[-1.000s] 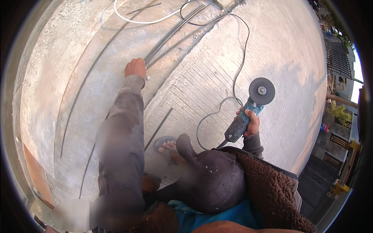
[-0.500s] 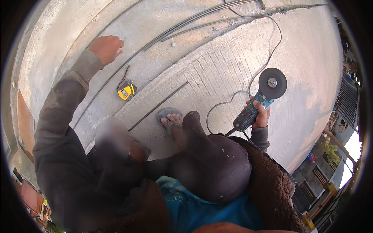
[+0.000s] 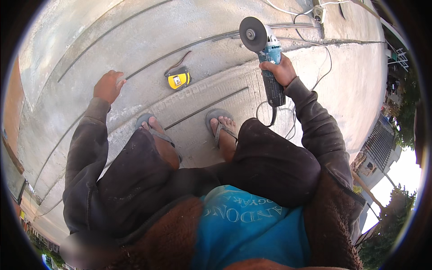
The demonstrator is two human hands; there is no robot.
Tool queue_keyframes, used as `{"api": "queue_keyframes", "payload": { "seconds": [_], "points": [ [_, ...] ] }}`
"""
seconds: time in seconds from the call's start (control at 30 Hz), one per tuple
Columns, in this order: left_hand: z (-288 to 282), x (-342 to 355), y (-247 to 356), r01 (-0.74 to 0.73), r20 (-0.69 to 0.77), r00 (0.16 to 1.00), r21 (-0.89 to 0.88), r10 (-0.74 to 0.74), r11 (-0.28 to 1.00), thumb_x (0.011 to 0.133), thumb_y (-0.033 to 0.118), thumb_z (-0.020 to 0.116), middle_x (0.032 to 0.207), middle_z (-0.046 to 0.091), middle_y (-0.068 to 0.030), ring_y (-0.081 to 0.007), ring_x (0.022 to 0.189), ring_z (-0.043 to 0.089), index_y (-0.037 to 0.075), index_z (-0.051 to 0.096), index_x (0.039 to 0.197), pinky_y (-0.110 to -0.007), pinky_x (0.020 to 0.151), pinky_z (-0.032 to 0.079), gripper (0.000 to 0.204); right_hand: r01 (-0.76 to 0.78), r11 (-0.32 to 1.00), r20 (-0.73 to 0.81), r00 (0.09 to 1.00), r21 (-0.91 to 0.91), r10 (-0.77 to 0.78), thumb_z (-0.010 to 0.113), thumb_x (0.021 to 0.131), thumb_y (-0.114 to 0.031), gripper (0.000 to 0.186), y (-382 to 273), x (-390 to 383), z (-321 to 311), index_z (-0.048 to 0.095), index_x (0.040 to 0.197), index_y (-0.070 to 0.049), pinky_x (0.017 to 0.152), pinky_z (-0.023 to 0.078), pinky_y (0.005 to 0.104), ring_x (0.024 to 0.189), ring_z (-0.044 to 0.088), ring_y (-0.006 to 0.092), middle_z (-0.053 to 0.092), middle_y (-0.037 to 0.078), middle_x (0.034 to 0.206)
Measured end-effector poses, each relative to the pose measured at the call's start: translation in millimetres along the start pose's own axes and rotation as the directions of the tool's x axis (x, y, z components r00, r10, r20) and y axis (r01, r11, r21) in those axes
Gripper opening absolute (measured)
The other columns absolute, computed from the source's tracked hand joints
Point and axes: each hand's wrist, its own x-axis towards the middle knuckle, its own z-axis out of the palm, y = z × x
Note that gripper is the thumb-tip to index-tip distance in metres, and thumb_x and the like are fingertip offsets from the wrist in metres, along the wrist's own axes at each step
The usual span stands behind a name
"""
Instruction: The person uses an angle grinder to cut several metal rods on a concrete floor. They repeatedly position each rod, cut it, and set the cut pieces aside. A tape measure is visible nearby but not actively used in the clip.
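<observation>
My right hand [image 3: 282,71] is wrapped round the body of an angle grinder [image 3: 271,56], teal and dark with a grey metal head. Its dark cutting disc [image 3: 253,34] points up and to the left, lifted above the ground. On the left, my left hand [image 3: 108,87] reaches down to a long thin metal rod [image 3: 159,58], its thumb and fingers closing about it; part of the grip is hidden. Between the hands lies a yellow and black tape measure [image 3: 178,79] with a brown strap. A short cut rod [image 3: 207,107] lies across the concrete beside my sandalled feet.
Several long rods [image 3: 294,26] lie together toward the far right. A black cord [image 3: 330,63] loops over the concrete from the grinder toward a white socket box [image 3: 319,14]. Another rod [image 3: 101,38] lies farther off at the left. A step edge [image 3: 234,67] crosses the ground.
The grinder has swung up and left in my right hand, away from my knee. My left hand has come down onto the long rod. The head view has shifted, showing both feet.
</observation>
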Motion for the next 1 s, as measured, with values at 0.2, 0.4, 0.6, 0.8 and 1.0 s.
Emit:
{"api": "queue_keyframes", "payload": {
  "seconds": [0.2, 0.4, 0.6, 0.8, 1.0],
  "points": [
    [17, 19, 3, -0.008, 0.069, 0.998, -0.079, 0.013, 0.997, 0.088, 0.030, 0.066, 0.093, 0.064, -0.0062, -0.0268, 0.091, 0.062, 0.015, 0.070, 0.093, -0.039, 0.077, 0.050, 0.016, 0.019, 0.923, 0.038, 0.999, -0.384, -0.005, 0.074, 0.069, -0.037, 0.051, -49, 22, 33, 0.067, 0.105, -0.002, 0.080, 0.051, 0.0368, 0.088, 0.067, 0.0273, 0.070, 0.016, 0.094],
    [13, 29, 3, 0.033, 0.142, 0.990, -0.091, -0.020, 0.995, 0.086, 0.027, 0.068, 0.086, 0.065, -0.0091, -0.0294, 0.085, 0.064, 0.012, 0.070, 0.084, -0.041, 0.073, 0.050, 0.015, -0.035, 0.906, 0.022, 0.999, -0.422, 0.048, 0.073, 0.067, -0.039, 0.055, -53, 23, 51, 0.067, 0.107, -0.002, 0.080, 0.051, 0.0374, 0.088, 0.067, 0.0285, 0.070, 0.017, 0.095],
    [14, 33, 0, 0.028, 0.141, 0.990, -0.086, -0.016, 0.996, 0.084, 0.024, 0.069, 0.086, 0.065, -0.0102, -0.0321, 0.082, 0.064, 0.011, 0.069, 0.085, -0.043, 0.071, 0.050, 0.012, -0.102, 0.932, 0.024, 0.993, -0.349, 0.118, 0.073, 0.067, -0.037, 0.056, -31, 41, 67, 0.067, 0.109, 0.000, 0.082, 0.051, 0.0377, 0.091, 0.066, 0.0292, 0.069, 0.018, 0.098],
    [15, 26, 2, 0.025, 0.124, 0.992, -0.079, -0.015, 0.997, 0.084, 0.024, 0.069, 0.087, 0.066, -0.0103, -0.0326, 0.081, 0.064, 0.011, 0.068, 0.083, -0.043, 0.070, 0.050, 0.013, -0.095, 0.921, 0.058, 0.990, -0.378, 0.126, 0.073, 0.067, -0.037, 0.055, -32, 55, 71, 0.067, 0.107, 0.000, 0.080, 0.051, 0.0374, 0.090, 0.066, 0.0283, 0.069, 0.018, 0.098],
    [10, 26, 8, 0.066, 0.162, 0.985, -0.067, -0.054, 0.996, 0.087, 0.024, 0.066, 0.090, 0.066, -0.0106, -0.0317, 0.087, 0.065, 0.012, 0.070, 0.085, -0.044, 0.075, 0.051, 0.013, -0.106, 0.904, 0.073, 0.986, -0.414, 0.149, 0.072, 0.067, -0.039, 0.054, -37, 62, 76, 0.068, 0.105, -0.001, 0.079, 0.051, 0.0373, 0.089, 0.067, 0.0285, 0.070, 0.018, 0.096]
  ]
}}
